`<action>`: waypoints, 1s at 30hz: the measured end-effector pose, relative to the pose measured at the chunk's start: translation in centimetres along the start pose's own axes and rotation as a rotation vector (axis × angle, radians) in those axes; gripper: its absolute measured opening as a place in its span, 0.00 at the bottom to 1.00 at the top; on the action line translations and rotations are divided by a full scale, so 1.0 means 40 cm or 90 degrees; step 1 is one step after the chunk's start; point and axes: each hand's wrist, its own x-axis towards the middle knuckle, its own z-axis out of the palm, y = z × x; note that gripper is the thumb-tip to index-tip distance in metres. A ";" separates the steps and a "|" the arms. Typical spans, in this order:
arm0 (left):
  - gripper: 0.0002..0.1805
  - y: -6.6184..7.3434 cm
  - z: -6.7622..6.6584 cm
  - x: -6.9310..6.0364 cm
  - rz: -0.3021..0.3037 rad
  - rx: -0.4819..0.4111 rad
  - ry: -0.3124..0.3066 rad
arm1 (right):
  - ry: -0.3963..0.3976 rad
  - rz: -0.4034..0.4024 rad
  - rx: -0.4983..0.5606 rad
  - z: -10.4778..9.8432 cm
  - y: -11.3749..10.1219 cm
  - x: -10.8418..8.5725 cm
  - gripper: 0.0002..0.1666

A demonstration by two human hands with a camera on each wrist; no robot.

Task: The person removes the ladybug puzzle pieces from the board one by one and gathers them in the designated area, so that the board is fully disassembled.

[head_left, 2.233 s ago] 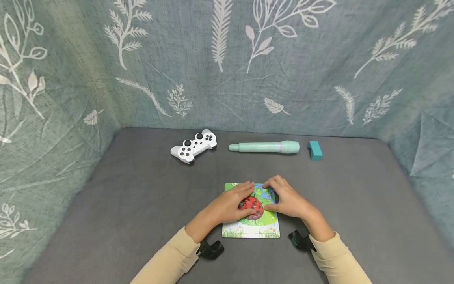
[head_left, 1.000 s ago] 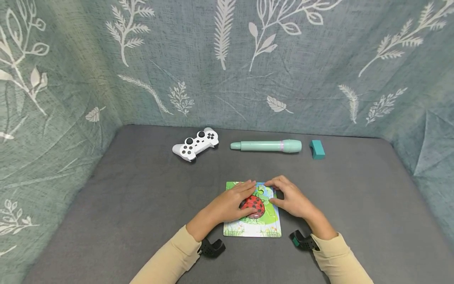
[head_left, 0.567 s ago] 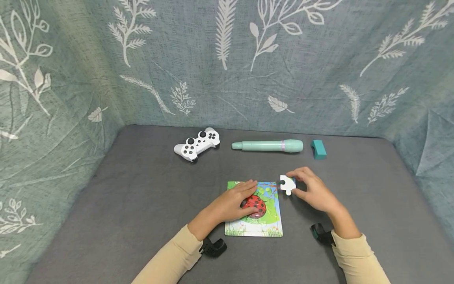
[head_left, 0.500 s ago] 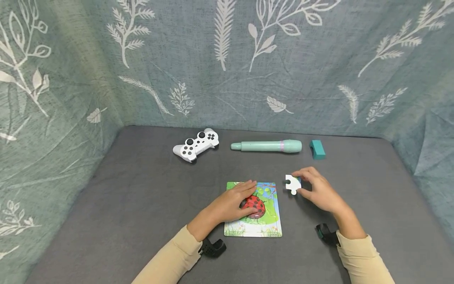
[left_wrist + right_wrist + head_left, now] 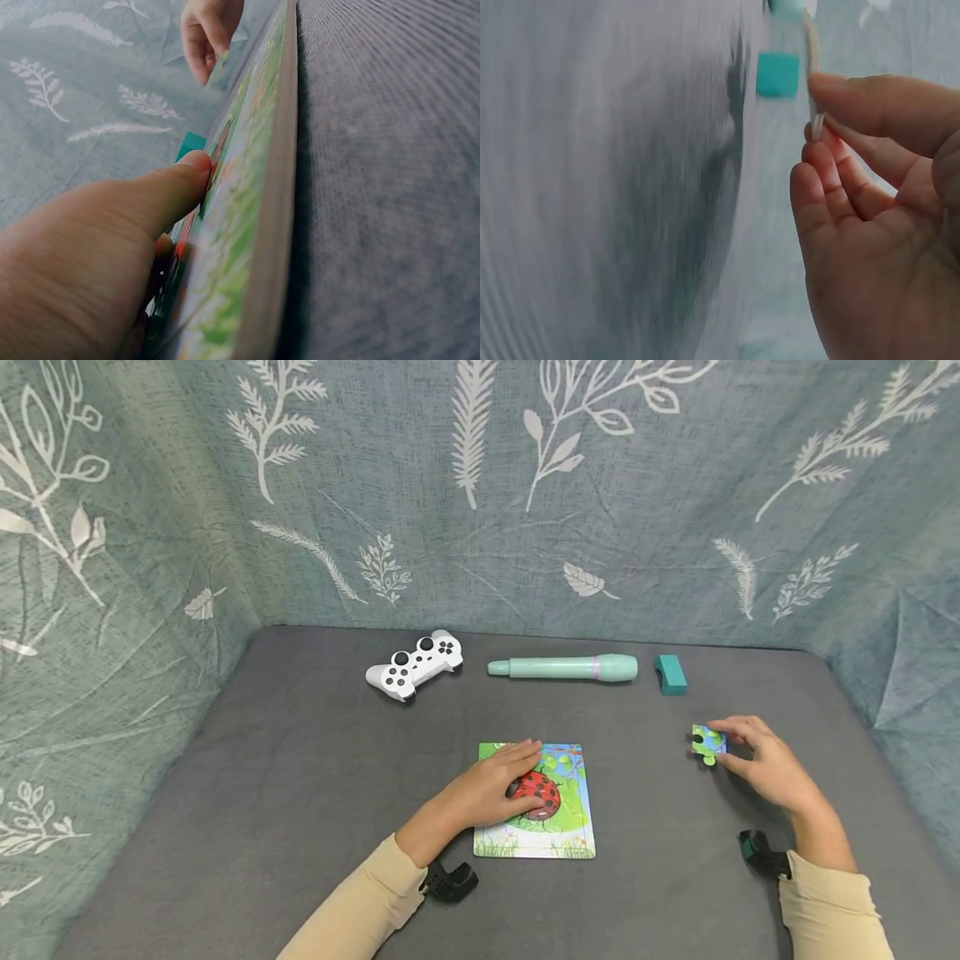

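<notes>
A square ladybug jigsaw puzzle (image 5: 534,843) lies flat on the table. My left hand (image 5: 487,793) rests on its left part with the fingers extended, covering some of the picture; in the left wrist view the thumb (image 5: 184,184) lies along the puzzle's surface. Out to the right, my right hand (image 5: 772,768) pinches a green and blue puzzle piece (image 5: 708,743) between thumb and fingers, printed face visible, held above the table. The right wrist view shows that piece (image 5: 813,52) edge-on, with the other fingers loosely bent beneath.
Behind the puzzle, a white game controller (image 5: 416,667), a mint-green microphone-shaped stick (image 5: 558,669) and a teal block (image 5: 671,676) stand in a row on the grey table (image 5: 315,760). A patterned curtain (image 5: 420,485) rises along the table's back and sides.
My right hand has lifted the puzzle piece off the puzzle's upper right and carried it rightward. The piece has turned from its white back to its printed face. My left hand stays put.
</notes>
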 end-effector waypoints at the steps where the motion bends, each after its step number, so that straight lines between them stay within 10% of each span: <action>1: 0.36 0.000 0.000 0.000 -0.001 -0.001 -0.001 | 0.002 0.003 0.001 -0.007 0.010 -0.002 0.24; 15: 0.35 -0.001 -0.003 -0.002 0.001 0.002 -0.002 | 0.026 0.015 -0.062 -0.059 0.121 -0.006 0.22; 30: 0.35 -0.003 0.000 0.001 0.022 0.025 0.006 | 0.013 0.056 -0.040 -0.062 0.107 -0.011 0.27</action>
